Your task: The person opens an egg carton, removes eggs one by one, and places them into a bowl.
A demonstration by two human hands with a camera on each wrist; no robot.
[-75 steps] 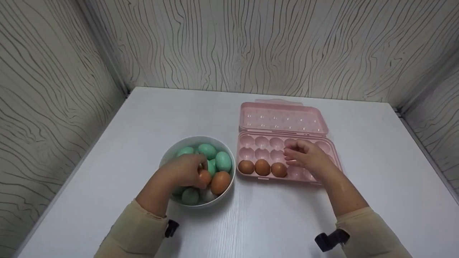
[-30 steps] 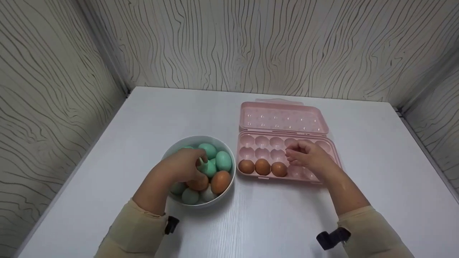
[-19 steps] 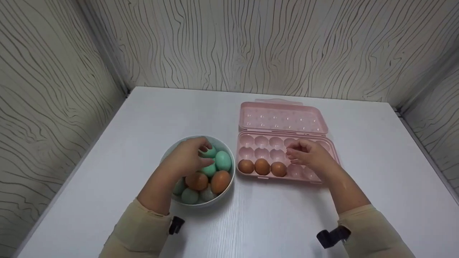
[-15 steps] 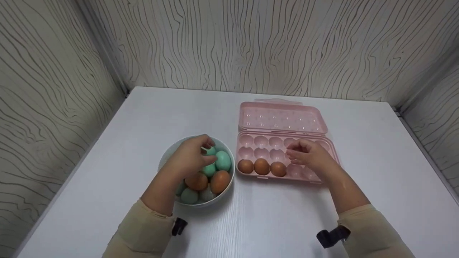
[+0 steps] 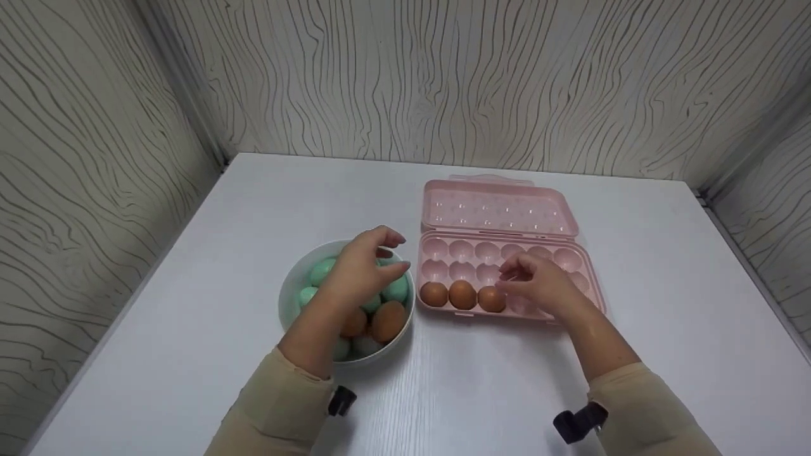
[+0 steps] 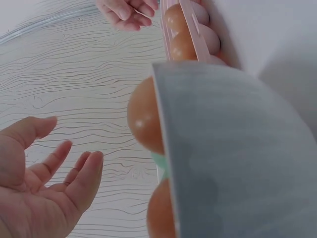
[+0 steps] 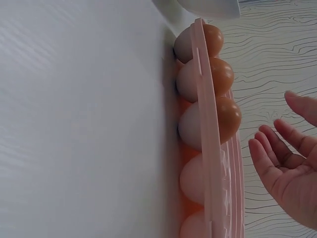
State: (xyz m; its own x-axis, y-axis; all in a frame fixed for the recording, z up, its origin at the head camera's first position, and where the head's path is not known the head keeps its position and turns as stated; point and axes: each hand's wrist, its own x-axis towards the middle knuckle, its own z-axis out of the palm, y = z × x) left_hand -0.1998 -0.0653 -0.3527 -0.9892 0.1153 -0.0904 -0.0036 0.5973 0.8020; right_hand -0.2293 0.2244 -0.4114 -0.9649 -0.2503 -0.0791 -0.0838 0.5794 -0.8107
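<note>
My left hand [image 5: 364,269] is above the right part of a white bowl [image 5: 289,301], fingers parted from the thumb and holding nothing. Green eggs [image 5: 322,272] and two visible brown eggs [image 5: 388,321] lie in the bowl; my hand and forearm hide part of them. Over the pink egg carton [image 5: 599,294] hovers my right hand [image 5: 542,282], loosely bent with no egg in it, as the right wrist view confirms. Three brown eggs [image 7: 228,119] fill the left end of the carton's front row. Other visible cups hold none.
The carton's lid [image 5: 500,208] is folded back towards the rear wall [image 5: 405,82]. Bowl and carton stand close side by side on a white table [image 5: 443,392]. Patterned panels rise on the left and right too.
My left hand let go of a brown egg, which stays in the bowl, then rose and moved right towards the carton. My right hand has just shifted slightly left, nearer the third egg.
</note>
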